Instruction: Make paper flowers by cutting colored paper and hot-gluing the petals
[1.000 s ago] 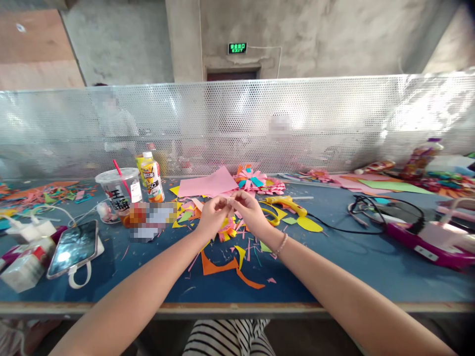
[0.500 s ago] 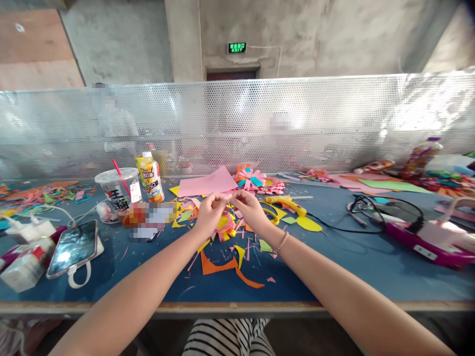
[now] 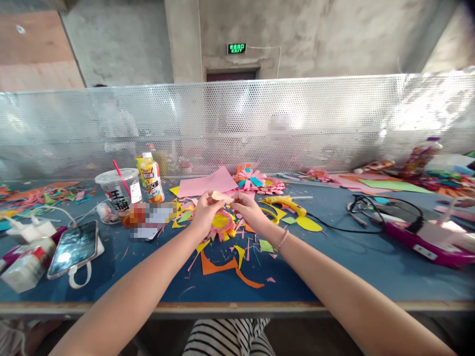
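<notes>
Item: pink paper strip (image 3: 219,196), I rate it v. light, floppy, tear-prone; left hand (image 3: 205,211) & right hand (image 3: 248,209) grips pinched on its ends, above paper flower (image 3: 221,221) on bench (image 3: 356,267).

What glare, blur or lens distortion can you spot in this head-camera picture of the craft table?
Head view: glare whitens the phone screen and the perforated screen; the table edge bows from wide-angle distortion; corners darken; the pink device at right is smeared; both hands, left hand and right hand, stay fairly sharp.

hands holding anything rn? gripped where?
Both. The left hand and right hand pinch a small pale pink paper piece between their fingertips, one at each end, above the paper flower on the table.
</notes>
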Demonstrator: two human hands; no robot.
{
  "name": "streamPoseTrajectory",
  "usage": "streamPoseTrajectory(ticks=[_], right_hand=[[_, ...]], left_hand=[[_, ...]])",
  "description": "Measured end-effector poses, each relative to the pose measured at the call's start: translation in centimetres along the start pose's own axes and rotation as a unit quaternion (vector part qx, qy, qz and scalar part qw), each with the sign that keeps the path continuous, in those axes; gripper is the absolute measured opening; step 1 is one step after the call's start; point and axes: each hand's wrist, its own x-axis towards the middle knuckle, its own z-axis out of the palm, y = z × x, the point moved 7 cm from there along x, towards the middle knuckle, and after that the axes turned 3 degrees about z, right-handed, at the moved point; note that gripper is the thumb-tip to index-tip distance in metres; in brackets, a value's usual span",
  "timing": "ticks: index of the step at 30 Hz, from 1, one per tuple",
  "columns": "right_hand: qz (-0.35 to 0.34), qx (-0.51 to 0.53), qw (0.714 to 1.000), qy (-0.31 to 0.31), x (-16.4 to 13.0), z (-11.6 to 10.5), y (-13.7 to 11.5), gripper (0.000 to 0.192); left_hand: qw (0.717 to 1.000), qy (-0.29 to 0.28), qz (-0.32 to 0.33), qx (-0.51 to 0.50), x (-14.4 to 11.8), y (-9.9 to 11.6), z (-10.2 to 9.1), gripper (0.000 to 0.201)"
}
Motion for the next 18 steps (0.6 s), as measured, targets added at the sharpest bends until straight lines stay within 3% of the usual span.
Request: streamPoseTrajectory(ticks=[3,5,8,10,13,15,18], right_hand=[[-0.016,-0.071,0.997,-0.035,0.2,0.3,-0.2,0.013],[-0.049,-0.183,0.981,-0.033,0.6,-1.0,-0.5,0.014],[-0.083,-0.408,0.906,0.075,1.4,-6.4,-0.6,0.014],[-0.008,-0.480,0.869,0.117,2.0,-10.9,0.7,0.012],[0.113,-0.528,0.837,0.093,2.2,-15.1,3.1,0.012],[0.128,-0.545,0.827,0.052,2.2,-15.1,4.0,0.018],[0.111,-0.545,0.831,-0.038,1.8,-11.7,4.4,0.027]], left_hand=[[1.000,0.009,-0.009,-0.026,0.0,-0.1,-0.1,0.031],[0.999,0.014,-0.006,-0.047,0.2,0.1,-0.3,0.030],[0.997,0.016,0.010,-0.077,0.5,0.5,-0.5,0.029],[0.996,0.022,0.012,-0.081,0.8,0.5,-0.8,0.029],[0.998,0.041,0.007,-0.056,1.2,0.1,-1.5,0.029],[0.998,0.046,0.007,-0.033,1.5,-0.2,-1.9,0.029],[0.999,0.045,0.001,-0.014,1.8,-0.9,-2.4,0.029]])
